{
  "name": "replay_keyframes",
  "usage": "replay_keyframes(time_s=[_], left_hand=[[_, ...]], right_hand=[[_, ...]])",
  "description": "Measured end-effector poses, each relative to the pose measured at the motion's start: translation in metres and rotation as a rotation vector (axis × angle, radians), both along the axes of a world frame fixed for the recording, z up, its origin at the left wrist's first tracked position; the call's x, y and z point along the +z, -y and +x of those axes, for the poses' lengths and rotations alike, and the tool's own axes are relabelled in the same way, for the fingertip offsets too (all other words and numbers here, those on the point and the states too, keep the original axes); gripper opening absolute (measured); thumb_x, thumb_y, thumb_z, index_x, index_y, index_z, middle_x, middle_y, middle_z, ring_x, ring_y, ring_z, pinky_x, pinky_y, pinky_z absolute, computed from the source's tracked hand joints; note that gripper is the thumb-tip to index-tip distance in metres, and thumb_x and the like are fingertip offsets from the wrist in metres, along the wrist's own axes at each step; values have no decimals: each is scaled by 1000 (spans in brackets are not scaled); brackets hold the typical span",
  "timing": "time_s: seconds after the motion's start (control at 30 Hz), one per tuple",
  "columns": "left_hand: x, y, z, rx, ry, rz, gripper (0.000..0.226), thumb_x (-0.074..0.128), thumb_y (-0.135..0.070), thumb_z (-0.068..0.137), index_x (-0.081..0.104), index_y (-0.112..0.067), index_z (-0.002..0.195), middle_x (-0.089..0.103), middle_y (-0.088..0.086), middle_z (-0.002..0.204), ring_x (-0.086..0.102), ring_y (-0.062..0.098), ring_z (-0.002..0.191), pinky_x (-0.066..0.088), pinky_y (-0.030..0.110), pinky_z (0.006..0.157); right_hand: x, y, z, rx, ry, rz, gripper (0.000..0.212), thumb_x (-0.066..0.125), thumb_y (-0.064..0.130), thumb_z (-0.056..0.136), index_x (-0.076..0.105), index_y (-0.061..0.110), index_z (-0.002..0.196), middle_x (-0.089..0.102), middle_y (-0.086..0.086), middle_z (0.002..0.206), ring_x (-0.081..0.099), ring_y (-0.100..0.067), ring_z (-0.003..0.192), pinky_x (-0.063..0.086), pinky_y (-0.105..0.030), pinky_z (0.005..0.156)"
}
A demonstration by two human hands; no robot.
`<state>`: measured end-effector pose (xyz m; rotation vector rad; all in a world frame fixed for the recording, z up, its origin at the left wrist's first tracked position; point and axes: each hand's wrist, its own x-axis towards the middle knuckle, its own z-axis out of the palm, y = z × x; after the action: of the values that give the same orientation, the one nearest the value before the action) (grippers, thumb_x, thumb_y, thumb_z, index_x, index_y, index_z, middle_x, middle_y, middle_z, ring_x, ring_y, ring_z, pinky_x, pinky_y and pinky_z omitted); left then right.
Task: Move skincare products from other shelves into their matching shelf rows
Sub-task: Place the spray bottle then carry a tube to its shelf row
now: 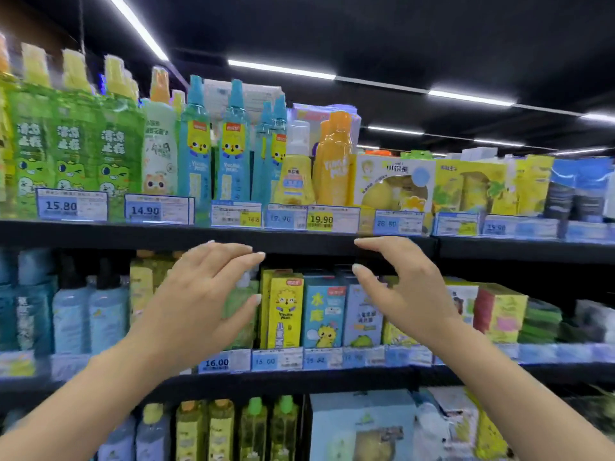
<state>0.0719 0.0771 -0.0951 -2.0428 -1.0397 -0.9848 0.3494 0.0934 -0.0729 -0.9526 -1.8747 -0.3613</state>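
Note:
Both my hands are raised in front of the middle shelf row, empty. My left hand (203,294) has relaxed fingers pointing right, in front of a green bottle (241,311). My right hand (402,287) has fingers pointing left, thumb below, in front of blue boxes (361,314). Between the hands stand a yellow box (284,314) and a blue box with a yellow cartoon animal (322,314). On the top shelf stand teal spray bottles (233,144), an orange bottle (334,161) and a small yellow bottle with a white cap (294,168).
Green spray bottles (73,134) fill the top shelf's left. Yellow gift boxes (466,188) stand at the right. Price tags (319,219) line the black shelf edge (299,242). Pale blue bottles (90,314) stand at middle left. The lower shelf holds yellow-green bottles (233,430) and a large blue box (362,427).

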Motion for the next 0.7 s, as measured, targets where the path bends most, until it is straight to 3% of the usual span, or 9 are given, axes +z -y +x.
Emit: replay_keyframes(time_s=[0.13,0.4,0.7], left_hand=[[-20,-5,40,25,-8,-64,48,50,-41,87,60,-12,124,60,3,121,55,23,111,37,40,103],[-58,7,120,115,44,-188,49,47,-42,88,59,-11,124,60,4,121,50,21,115,32,30,102],[-94,32,185,180,49,-313,51,45,-43,88,57,-12,127,59,4,123,50,21,117,30,31,104]], right_hand=[[-20,-4,47,20,33,-47,38,57,35,85,61,20,120,60,11,113,50,-1,111,30,-3,94],[-60,-12,116,84,173,-69,37,59,30,86,61,14,119,64,0,112,54,-12,110,35,-15,95],[-93,-2,182,105,283,-172,39,57,32,87,59,14,122,63,-1,115,51,-15,113,39,-24,97]])
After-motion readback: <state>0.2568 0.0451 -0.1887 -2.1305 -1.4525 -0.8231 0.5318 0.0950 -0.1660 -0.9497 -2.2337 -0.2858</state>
